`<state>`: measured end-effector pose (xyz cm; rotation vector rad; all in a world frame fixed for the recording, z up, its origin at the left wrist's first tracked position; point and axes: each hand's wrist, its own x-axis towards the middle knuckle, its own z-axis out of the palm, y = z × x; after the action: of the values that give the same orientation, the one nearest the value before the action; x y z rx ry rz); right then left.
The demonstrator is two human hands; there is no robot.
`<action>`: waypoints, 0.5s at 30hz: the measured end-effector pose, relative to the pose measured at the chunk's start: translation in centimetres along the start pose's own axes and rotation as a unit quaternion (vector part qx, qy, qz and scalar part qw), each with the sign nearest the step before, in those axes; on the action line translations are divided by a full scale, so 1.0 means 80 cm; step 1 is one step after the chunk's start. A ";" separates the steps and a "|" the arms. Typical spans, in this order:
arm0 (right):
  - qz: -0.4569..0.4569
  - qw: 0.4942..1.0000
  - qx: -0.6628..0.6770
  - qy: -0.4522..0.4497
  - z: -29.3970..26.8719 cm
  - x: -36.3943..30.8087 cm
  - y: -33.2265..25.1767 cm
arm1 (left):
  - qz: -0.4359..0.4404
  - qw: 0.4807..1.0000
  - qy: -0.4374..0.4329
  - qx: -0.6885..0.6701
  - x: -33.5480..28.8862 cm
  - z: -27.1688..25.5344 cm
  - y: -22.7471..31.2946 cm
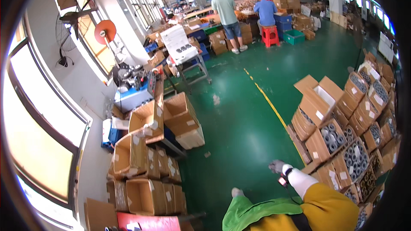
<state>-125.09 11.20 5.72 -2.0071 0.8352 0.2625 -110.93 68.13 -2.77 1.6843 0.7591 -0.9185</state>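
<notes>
My right hand (277, 166), in a grey glove, hangs over the green floor with its fingers loosely apart and nothing visible in them. A dark band and a small device (282, 181) are on that wrist, below a white sleeve. Closest to this hand are the stacked cardboard boxes (319, 145) on the right, which it does not touch. Several of them are filled with grey ring-shaped metal parts (356, 159). My left hand is out of view. A green apron (261, 211) and a shoe tip (237, 192) show at the lower edge.
Cardboard boxes (147, 194) are stacked on the left, near a red tabletop (147, 222) and a bench with a blue machine (139, 92). A yellow line (269, 102) crosses the green floor. Farther off, one person stands (227, 13) and another sits on a red stool (269, 36).
</notes>
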 end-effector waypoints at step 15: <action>0.370 0.837 -0.391 -0.103 -0.024 0.049 0.273 | 0.288 0.933 -0.144 0.159 0.198 0.360 0.683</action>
<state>-136.64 0.21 -9.79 -2.1923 1.5012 1.4376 -63.37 26.30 4.55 1.8477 -0.1006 -0.8604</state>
